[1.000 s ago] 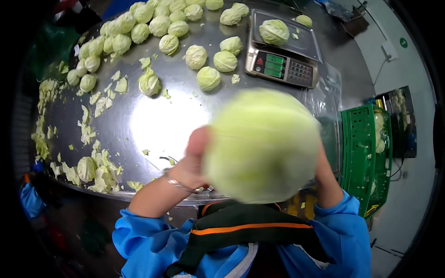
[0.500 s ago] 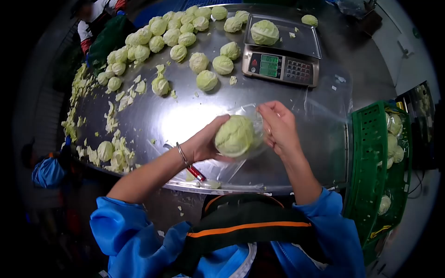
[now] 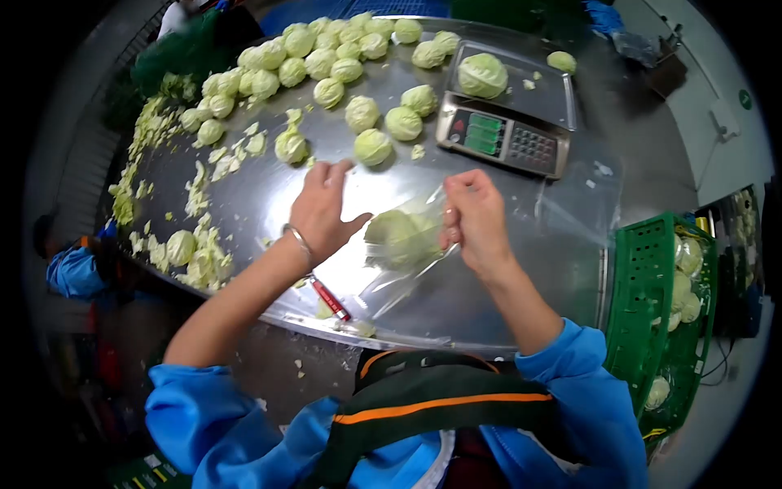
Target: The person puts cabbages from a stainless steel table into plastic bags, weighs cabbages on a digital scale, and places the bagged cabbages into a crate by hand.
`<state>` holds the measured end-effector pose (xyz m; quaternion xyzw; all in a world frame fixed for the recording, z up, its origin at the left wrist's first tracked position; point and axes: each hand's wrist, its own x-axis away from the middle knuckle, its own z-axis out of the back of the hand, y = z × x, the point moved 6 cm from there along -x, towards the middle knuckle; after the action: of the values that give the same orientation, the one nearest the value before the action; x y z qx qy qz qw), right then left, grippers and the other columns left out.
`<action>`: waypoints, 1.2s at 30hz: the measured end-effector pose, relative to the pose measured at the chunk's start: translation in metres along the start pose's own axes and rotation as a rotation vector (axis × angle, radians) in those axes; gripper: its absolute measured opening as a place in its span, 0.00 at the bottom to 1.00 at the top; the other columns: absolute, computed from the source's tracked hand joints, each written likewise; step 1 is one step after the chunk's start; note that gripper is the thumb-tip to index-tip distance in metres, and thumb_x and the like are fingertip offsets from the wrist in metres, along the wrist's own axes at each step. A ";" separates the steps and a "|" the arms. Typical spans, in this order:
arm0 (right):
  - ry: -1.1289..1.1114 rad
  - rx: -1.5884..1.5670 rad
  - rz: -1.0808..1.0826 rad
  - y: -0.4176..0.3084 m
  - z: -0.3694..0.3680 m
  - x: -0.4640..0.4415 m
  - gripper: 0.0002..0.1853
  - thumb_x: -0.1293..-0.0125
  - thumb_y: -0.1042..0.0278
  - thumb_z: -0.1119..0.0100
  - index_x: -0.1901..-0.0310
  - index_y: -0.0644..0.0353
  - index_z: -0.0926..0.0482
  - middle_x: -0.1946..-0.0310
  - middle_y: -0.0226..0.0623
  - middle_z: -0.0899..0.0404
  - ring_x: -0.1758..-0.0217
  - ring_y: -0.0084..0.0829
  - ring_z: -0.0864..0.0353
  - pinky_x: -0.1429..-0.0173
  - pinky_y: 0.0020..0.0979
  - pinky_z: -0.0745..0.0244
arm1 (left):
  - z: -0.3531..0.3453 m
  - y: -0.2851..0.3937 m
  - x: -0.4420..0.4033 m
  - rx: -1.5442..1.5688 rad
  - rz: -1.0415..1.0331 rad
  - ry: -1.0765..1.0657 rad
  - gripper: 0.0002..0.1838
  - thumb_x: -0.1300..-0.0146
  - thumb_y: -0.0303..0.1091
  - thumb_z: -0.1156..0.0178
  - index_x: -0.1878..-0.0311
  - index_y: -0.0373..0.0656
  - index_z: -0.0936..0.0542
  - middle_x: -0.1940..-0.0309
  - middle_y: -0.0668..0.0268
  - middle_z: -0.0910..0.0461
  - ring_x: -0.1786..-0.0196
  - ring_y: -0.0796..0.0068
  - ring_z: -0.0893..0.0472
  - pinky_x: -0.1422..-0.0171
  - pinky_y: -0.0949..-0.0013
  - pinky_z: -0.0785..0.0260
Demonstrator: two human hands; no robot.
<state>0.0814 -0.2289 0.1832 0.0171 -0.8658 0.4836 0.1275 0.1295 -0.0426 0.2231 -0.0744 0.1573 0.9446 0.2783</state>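
In the middle of the metal table a pale green cabbage (image 3: 393,234) sits inside a clear plastic bag (image 3: 428,213); it is blurred by motion. My right hand (image 3: 479,222) is closed on the bag's edge, just right of the cabbage. My left hand (image 3: 322,210) is off the cabbage, to its left, with thumb and fingers apart and nothing in them. Below that hand a red-handled tool (image 3: 330,300) lies near the table's front edge, its other end hidden under my wrist. More clear plastic (image 3: 391,287) lies beneath the cabbage.
A digital scale (image 3: 505,134) bearing one cabbage (image 3: 482,76) stands at the back right. Many cabbages (image 3: 322,62) are heaped at the back left, with loose leaves (image 3: 199,265) along the left. Green crates (image 3: 643,301) with bagged cabbages stand on the right. Another person (image 3: 75,270) is at far left.
My left hand has let go of the cabbage and moved up and left, its fingers spreading. The cabbage now lies further inside the bag. My right hand still grips the bag.
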 end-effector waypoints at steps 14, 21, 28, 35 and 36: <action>0.209 0.081 -0.515 0.151 0.166 0.000 0.29 0.42 0.60 0.37 0.42 0.59 0.37 0.56 0.40 0.27 0.68 0.28 0.27 0.67 0.35 0.27 | -0.062 0.008 -0.048 0.708 0.240 -0.238 0.13 0.37 0.37 0.45 0.61 0.36 0.20 0.78 0.57 0.21 0.77 0.73 0.24 0.68 0.70 0.32; 0.358 0.112 -0.368 0.062 0.263 0.002 0.20 0.44 0.73 0.37 0.49 0.60 0.30 0.63 0.38 0.24 0.75 0.23 0.31 0.70 0.25 0.31 | -0.014 0.056 -0.103 0.929 0.127 -0.254 0.14 0.35 0.38 0.46 0.59 0.35 0.20 0.84 0.76 0.31 0.81 0.89 0.38 0.78 0.79 0.46; 0.349 0.371 0.074 0.042 0.207 -0.019 0.42 0.48 0.71 0.34 0.33 0.58 0.48 0.39 0.48 0.40 0.49 0.33 0.30 0.56 0.29 0.28 | -0.002 0.060 -0.127 1.176 0.344 -0.338 0.14 0.34 0.40 0.47 0.56 0.38 0.20 0.88 0.82 0.40 0.89 0.91 0.45 0.87 0.82 0.56; 0.091 0.564 0.125 0.041 0.146 -0.073 0.30 0.49 0.67 0.32 0.43 0.60 0.31 0.62 0.38 0.20 0.61 0.26 0.23 0.57 0.24 0.28 | 0.044 0.046 -0.153 1.217 0.255 -0.297 0.15 0.32 0.37 0.49 0.51 0.37 0.24 0.90 0.82 0.43 0.90 0.92 0.46 0.89 0.83 0.57; 0.087 0.574 0.093 0.034 0.144 -0.069 0.26 0.49 0.67 0.32 0.48 0.61 0.25 0.66 0.35 0.19 0.63 0.24 0.22 0.57 0.24 0.28 | 0.049 0.038 -0.154 1.214 0.216 -0.299 0.15 0.32 0.37 0.50 0.50 0.36 0.24 0.89 0.83 0.43 0.91 0.92 0.46 0.90 0.84 0.57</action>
<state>0.1130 -0.3386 0.0660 -0.0080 -0.6872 0.7143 0.1323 0.2345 -0.1337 0.3146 0.2456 0.6310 0.7100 0.1932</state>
